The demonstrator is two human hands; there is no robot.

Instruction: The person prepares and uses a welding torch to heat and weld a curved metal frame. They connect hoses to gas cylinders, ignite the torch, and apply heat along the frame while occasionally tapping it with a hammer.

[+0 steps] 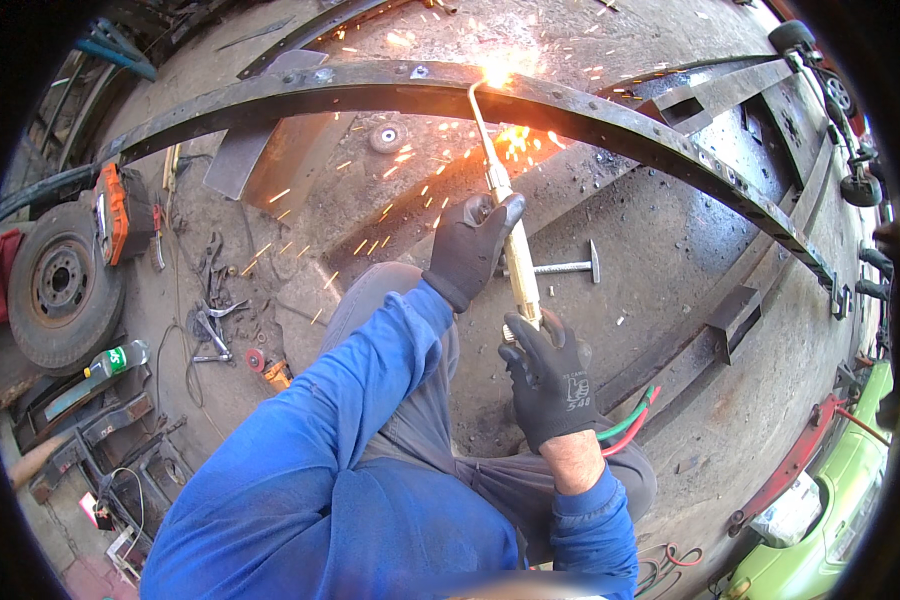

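Note:
A brass gas torch [519, 262] points away from me, its bent tip close to the top of a long dark steel beam [390, 92]. At the tip a bright glow throws orange sparks over the beam and floor. My left hand [470, 248], in a black glove, is closed around the torch's front part. Lower down, my gloved right hand [552, 382] grips its rear end, fingers around the valve knob. A green and a red hose [632, 425] show beside my right wrist. Beyond the torch handle a hammer [570, 267] lies on the floor.
At left are a wheel with tyre [62, 285], an orange toolbox [122, 215], a plastic bottle [120, 357] and an angle grinder [270, 370]. Clamps [210, 330] lie nearby. Further steel beams [660, 360] cross the floor at right. A green car [840, 510] stands at the lower right.

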